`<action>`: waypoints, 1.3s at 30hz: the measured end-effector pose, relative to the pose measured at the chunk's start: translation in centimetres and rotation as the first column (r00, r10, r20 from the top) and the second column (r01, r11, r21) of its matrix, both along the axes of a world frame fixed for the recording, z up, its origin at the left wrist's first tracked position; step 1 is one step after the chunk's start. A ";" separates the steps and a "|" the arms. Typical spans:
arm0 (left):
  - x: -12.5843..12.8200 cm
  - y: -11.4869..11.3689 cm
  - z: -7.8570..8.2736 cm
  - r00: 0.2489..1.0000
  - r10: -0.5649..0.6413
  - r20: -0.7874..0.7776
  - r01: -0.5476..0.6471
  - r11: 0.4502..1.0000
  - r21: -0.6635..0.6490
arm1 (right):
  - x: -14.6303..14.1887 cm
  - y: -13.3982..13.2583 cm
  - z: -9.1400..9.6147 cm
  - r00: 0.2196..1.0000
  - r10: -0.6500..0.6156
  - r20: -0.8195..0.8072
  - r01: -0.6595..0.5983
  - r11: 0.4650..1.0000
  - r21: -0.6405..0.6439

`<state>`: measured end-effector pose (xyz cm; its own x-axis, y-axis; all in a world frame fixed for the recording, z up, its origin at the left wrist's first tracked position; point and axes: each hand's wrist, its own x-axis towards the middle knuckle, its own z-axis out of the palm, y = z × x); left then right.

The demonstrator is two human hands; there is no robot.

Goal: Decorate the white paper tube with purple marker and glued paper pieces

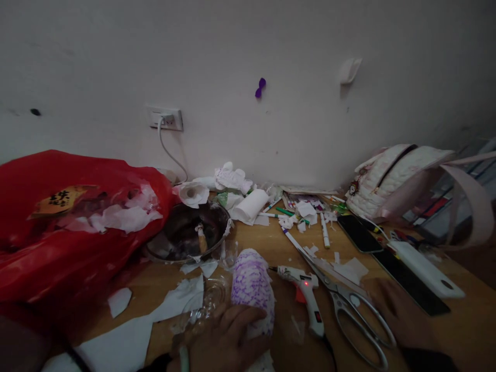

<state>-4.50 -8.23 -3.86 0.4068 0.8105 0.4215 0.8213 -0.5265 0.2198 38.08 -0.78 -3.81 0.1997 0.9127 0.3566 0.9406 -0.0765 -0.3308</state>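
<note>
My left hand (225,333) is closed around the lower part of a rounded white paper form (252,281) scribbled with purple marks. Its lower end runs out at the bottom of the view. Under and beside that hand lies clear crumpled plastic (209,297). My right hand (399,310) is dark and smeared at the right, close to the handles of large metal scissors (358,310); its fingers cannot be made out. Between the form and the scissors rests a white hot glue gun (304,289) with a lit red light and a red trigger.
A red plastic bag (77,258) fills the left, beside a dark bowl (228,230) holding a cigarette butt. Markers (324,231), paper scraps (127,338) and a paper roll (251,205) lie about. A phone (359,233), a white power bank (428,269) and a quilted backpack (399,181) are at right.
</note>
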 end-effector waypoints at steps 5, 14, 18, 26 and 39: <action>-0.4 -0.3 1.9 0.998 -0.016 -0.065 0.011 0.998 -0.067 | -0.1 0.0 -2.0 0.996 0.083 0.019 -0.082 0.993 -0.084; -0.6 -0.2 2.3 0.994 -0.087 -0.060 0.086 0.996 -0.020 | -1.7 -0.4 0.8 0.990 0.112 -0.090 -0.122 0.986 -0.112; -0.6 0.2 1.5 0.991 -0.118 -0.058 0.120 0.993 0.023 | -1.6 -0.5 1.1 0.997 0.053 -0.063 -0.057 0.996 -0.069; -0.4 1.2 0.4 0.949 -0.295 -0.114 0.314 0.922 0.227 | -4.7 -4.4 3.5 0.854 -0.264 -0.448 0.302 0.953 0.014; -1.8 1.8 6.7 0.777 -0.558 -0.289 0.546 0.828 -0.131 | -13.1 -3.2 5.4 0.870 0.386 -0.307 -0.378 0.922 0.089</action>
